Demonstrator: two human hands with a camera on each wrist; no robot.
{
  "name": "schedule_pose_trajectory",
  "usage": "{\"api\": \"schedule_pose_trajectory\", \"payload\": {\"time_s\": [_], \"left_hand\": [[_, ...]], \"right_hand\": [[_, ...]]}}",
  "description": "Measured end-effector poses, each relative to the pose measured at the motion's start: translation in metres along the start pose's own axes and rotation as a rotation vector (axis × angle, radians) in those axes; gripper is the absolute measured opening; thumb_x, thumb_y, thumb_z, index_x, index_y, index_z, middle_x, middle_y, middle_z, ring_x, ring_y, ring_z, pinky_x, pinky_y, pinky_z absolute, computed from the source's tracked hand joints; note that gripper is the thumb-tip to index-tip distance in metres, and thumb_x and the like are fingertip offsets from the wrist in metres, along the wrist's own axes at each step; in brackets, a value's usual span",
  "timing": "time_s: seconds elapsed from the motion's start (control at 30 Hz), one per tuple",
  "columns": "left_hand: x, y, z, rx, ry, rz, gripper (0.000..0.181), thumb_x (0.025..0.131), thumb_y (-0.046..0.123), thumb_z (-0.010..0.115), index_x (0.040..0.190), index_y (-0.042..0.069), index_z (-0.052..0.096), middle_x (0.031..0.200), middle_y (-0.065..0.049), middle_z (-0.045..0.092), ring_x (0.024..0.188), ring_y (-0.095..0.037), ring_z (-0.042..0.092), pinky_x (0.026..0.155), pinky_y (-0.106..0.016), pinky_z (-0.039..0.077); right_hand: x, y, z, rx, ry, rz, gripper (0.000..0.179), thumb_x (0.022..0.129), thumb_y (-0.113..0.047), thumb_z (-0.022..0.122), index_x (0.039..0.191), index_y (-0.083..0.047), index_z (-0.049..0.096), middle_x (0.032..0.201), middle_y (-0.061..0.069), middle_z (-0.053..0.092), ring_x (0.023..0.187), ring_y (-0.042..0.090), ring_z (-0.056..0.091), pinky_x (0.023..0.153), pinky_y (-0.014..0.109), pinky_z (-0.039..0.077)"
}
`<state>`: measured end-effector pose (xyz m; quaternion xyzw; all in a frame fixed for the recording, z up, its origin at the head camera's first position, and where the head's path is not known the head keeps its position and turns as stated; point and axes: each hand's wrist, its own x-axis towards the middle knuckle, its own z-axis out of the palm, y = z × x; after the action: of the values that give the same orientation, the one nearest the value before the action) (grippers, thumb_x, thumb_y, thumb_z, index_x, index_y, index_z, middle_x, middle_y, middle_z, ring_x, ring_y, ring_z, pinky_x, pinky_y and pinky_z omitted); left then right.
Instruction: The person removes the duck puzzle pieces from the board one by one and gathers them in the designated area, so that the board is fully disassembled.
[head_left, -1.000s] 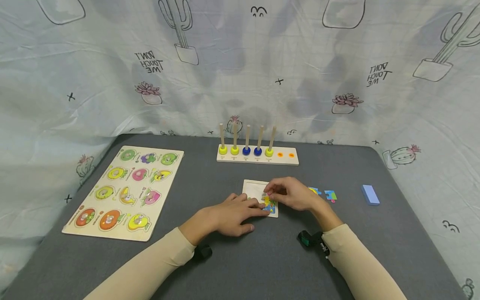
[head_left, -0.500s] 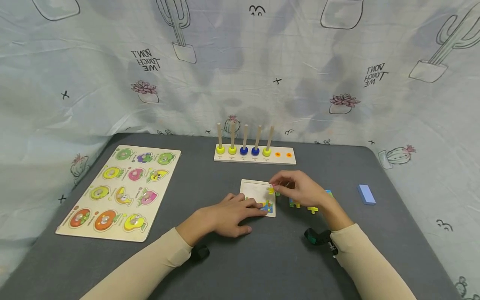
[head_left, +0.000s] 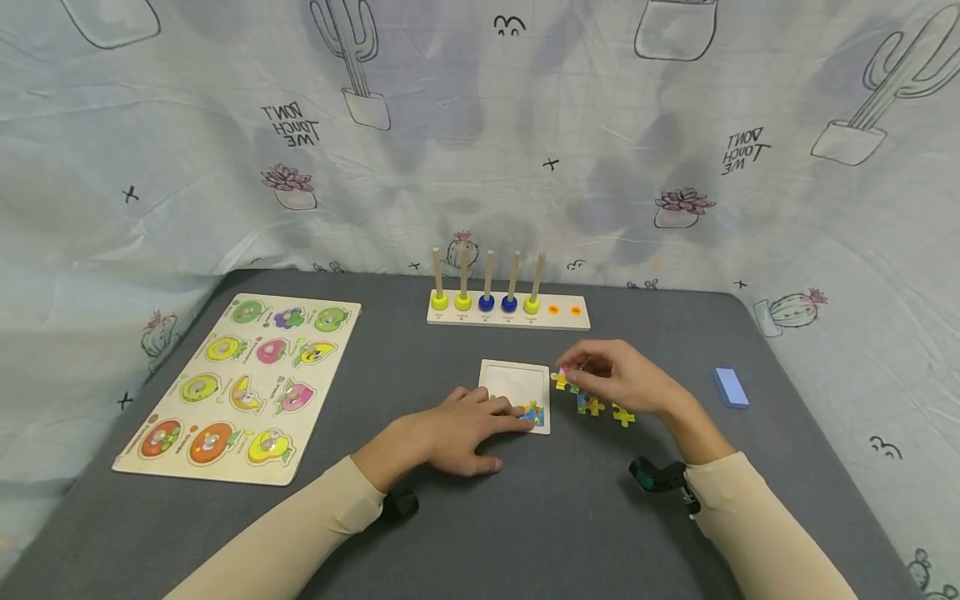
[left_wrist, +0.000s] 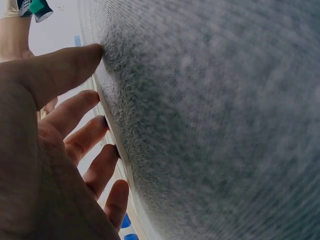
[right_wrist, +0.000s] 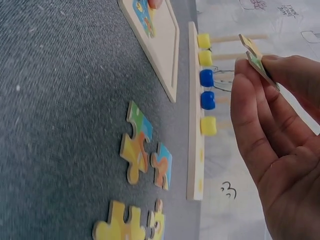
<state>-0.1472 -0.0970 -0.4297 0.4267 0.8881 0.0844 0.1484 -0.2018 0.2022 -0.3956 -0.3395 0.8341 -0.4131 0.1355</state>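
My left hand (head_left: 461, 432) rests with spread, relaxed fingers on the left and front part of a small wooden puzzle tray (head_left: 517, 382). Joined colourful pieces (head_left: 533, 414) lie along the tray's front, partly covered by those fingers. In the left wrist view, the fingertips sit right at the tray's edge. My right hand (head_left: 626, 377) pinches a yellow and green jigsaw piece (right_wrist: 255, 59) between thumb and fingers, raised just right of the tray. Below it several loose jigsaw pieces (right_wrist: 135, 152) lie on the grey table; the hand hides some of them in the head view.
Behind the tray stands a wooden peg board (head_left: 510, 320) with upright pegs and yellow and blue rings. At the left lies a large fruit puzzle board (head_left: 300, 423). A blue block (head_left: 731, 388) is on the right. A printed curtain (head_left: 480, 125) hangs behind the table.
My right hand has moved right, from over the tray to beside it, carrying the jigsaw piece. The left hand stays on the tray. The head view has shifted slightly.
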Motion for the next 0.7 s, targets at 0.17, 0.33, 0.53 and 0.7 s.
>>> {"api": "schedule_pose_trajectory", "payload": {"time_s": [0.17,0.33,0.53,0.7], "left_hand": [[0.000,0.001,0.000,-0.009,-0.002,-0.006,0.068,0.096,0.049,0.067,0.158,0.039,0.041,0.153,0.010,0.046,0.116,-0.015,0.043,0.107,-0.047,0.034],[0.000,0.001,0.000,-0.009,-0.003,-0.012,0.069,0.096,0.050,0.067,0.158,0.039,0.039,0.154,0.009,0.045,0.119,-0.015,0.043,0.108,-0.047,0.033],[-0.001,0.001,0.000,-0.005,-0.012,-0.019,0.070,0.096,0.052,0.066,0.159,0.040,0.038,0.156,0.010,0.043,0.120,-0.015,0.042,0.108,-0.047,0.033],[-0.001,0.002,0.001,-0.001,-0.003,-0.012,0.071,0.096,0.052,0.066,0.159,0.040,0.038,0.156,0.009,0.043,0.120,-0.015,0.042,0.107,-0.047,0.033]], "right_hand": [[-0.008,0.002,-0.005,0.009,-0.001,0.010,0.021,0.104,-0.014,0.062,0.122,-0.008,0.070,0.103,0.010,0.072,0.075,0.036,0.069,0.067,0.044,0.058],[-0.016,0.003,-0.010,-0.002,0.023,0.026,0.020,0.104,-0.015,0.062,0.121,-0.010,0.071,0.104,0.007,0.071,0.081,0.035,0.072,0.072,0.041,0.060],[-0.027,0.009,-0.015,-0.033,0.035,0.047,0.021,0.104,-0.016,0.063,0.122,-0.009,0.071,0.101,0.011,0.071,0.080,0.033,0.071,0.072,0.037,0.059],[-0.038,0.015,-0.020,-0.049,0.050,0.047,0.020,0.104,-0.015,0.063,0.121,-0.010,0.071,0.098,0.009,0.070,0.075,0.032,0.068,0.066,0.033,0.056]]}}
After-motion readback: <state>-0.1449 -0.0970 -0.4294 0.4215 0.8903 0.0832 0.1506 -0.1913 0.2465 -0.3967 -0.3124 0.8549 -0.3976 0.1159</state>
